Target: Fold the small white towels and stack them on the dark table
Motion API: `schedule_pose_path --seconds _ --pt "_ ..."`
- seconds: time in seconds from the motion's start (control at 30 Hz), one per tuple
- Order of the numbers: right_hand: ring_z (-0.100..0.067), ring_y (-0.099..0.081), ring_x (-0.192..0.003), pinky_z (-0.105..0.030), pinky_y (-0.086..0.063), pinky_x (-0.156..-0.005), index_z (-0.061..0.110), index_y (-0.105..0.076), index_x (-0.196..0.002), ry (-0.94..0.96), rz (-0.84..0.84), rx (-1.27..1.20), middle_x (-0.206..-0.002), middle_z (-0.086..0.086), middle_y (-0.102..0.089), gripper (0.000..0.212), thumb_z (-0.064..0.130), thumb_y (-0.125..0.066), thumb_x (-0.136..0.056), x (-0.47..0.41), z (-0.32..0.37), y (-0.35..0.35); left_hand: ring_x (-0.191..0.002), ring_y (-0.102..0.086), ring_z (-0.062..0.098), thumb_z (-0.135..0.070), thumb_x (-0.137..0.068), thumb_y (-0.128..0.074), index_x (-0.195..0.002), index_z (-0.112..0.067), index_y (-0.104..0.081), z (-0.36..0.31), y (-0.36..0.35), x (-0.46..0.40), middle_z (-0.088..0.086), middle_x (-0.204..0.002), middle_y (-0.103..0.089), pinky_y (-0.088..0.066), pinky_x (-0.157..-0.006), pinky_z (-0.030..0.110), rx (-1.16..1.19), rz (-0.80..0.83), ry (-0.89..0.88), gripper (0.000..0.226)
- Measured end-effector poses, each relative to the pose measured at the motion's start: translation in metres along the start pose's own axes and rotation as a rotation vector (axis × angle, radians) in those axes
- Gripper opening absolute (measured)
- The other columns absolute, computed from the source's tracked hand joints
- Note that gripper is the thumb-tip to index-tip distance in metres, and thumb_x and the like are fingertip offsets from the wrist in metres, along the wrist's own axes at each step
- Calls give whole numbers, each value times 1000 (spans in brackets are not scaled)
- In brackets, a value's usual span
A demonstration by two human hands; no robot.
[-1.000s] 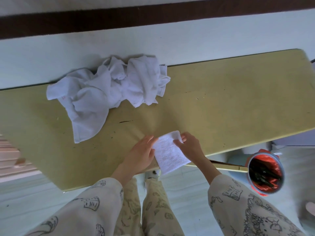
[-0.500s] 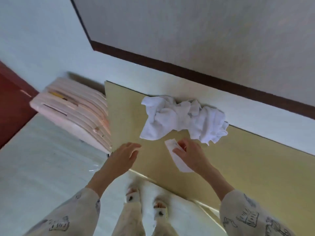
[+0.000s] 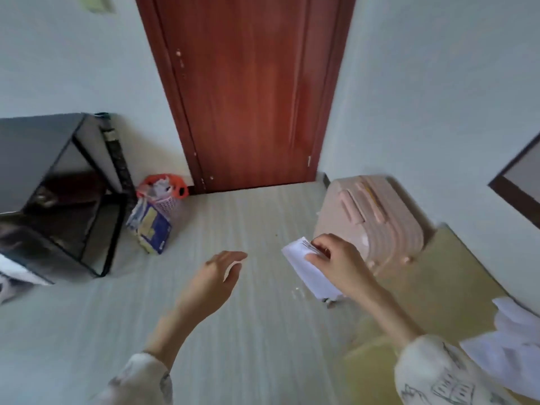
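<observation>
Since half a second earlier the view had swung left, away from the yellow table (image 3: 432, 287), which now showed only at 4 o'clock, toward a red-brown door (image 3: 251, 92) at 12 o'clock. The right hand (image 3: 336, 258) had carried the folded white towel (image 3: 309, 271) off the tabletop and out over the pale striped floor (image 3: 233, 331).

The right hand gripped the folded towel — fingers curled over its upper edge, thumb beneath — just right of centre, in the air and touching nothing else. The left hand (image 3: 216, 279) hung at centre with its fingers relaxed and slightly bent, holding nothing, well apart from the towel.

The dark table (image 3: 38, 147) stood at 9 o'clock against the wall, a black-framed piece with a grey top and a lower shelf. At its near lower corner some white cloth (image 3: 14, 276) showed, too blurred to tell its form. The pile of unfolded white towels (image 3: 514, 346) lay at 4 o'clock on the yellow table, partly cut off by the frame edge.

A pink ribbed suitcase (image 3: 377, 220) stood at 2 o'clock beside the yellow table — behind the right hand. A small basket with an orange rim (image 3: 163, 191) and a blue packet (image 3: 152, 226) sat on the floor at 10 o'clock, between the dark table and the door.
</observation>
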State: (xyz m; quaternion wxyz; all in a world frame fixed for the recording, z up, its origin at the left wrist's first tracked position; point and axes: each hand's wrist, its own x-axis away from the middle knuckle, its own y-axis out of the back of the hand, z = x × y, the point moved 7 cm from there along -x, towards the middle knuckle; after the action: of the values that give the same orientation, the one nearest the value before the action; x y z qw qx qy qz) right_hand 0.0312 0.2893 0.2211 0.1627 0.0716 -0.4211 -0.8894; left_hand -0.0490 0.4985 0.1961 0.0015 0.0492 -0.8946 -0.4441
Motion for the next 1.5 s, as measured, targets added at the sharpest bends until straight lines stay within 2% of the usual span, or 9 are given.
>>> schedule_pose_path --seconds 0.1,0.37,0.6,0.7,0.8,0.93,1.13,1.3,1.5 --pt "-16 -47 -69 -28 -36 -64 28 -47 -69 115 87 -22 -72 6 -50 21 23 -63 -83 -40 99 -74 -112 -55 9 -18 -95 -46 -120 -22 -58 91 76 27 -10 -122 -58 -34 -89 11 -14 -84 87 28" --pt "-12 -47 -68 -20 -34 -62 24 -58 -77 399 299 -87 -75 7 -53 9 23 -66 -82 -120 324 -240 -103 -59 10 -15 -94 -46 -116 -19 -61 276 245 63 -7 -114 -61 -42 -88 18 -38 -276 260 27" --pt "-11 -50 -73 -19 -36 -65 19 -63 -82 584 465 -88 -81 4 -57 8 26 -66 -82 -201 464 -352 -100 -60 10 -16 -95 -45 -119 -22 -59 406 332 44 -10 -114 -61 -47 -89 25 41 -408 397 29" --pt "-11 -55 -81 -22 -40 -70 23 -64 -85 636 548 -65 -88 5 -60 7 30 -65 -83 -243 510 -397 -109 -55 8 -20 -94 -47 -123 -25 -54 462 363 22 -11 -119 -57 -44 -94 26 115 -433 483 31" --pt "-13 -56 -85 -25 -41 -74 19 -65 -89 725 604 -53 -91 1 -61 10 27 -65 -84 -285 560 -436 -118 -46 6 -24 -88 -59 -130 -28 -45 511 397 -6 -14 -124 -51 -38 -97 23 211 -431 528 45" --pt "-14 -55 -83 -20 -38 -68 17 -67 -91 811 669 -22 -89 2 -60 11 25 -64 -84 -336 624 -485 -122 -40 -2 -29 -76 -73 -134 -35 -35 569 438 -40 -17 -129 -46 -31 -100 20 331 -417 564 70" --pt "-12 -55 -79 -25 -43 -73 17 -67 -91 796 784 -91 -89 0 -61 12 26 -68 -82 -399 699 -555 -103 -55 -5 -24 -87 -62 -102 -43 -54 651 497 -84 -19 -107 -62 -41 -93 18 391 -441 532 26" --pt "-12 -57 -80 -24 -44 -74 15 -66 -92 673 845 -74 -88 2 -64 16 28 -67 -82 -458 735 -640 -68 -54 -2 -24 -91 -55 -84 -31 -61 750 530 -114 -18 -72 -61 -42 -67 15 396 -419 574 11" --pt "-7 -49 -70 -21 -36 -62 25 -57 -77 334 1060 63 -78 9 -54 15 35 -66 -83 -520 745 -782 -79 -61 14 -24 -95 -49 -94 -23 -61 902 557 -149 -3 -85 -64 -54 -69 32 495 -238 633 12"
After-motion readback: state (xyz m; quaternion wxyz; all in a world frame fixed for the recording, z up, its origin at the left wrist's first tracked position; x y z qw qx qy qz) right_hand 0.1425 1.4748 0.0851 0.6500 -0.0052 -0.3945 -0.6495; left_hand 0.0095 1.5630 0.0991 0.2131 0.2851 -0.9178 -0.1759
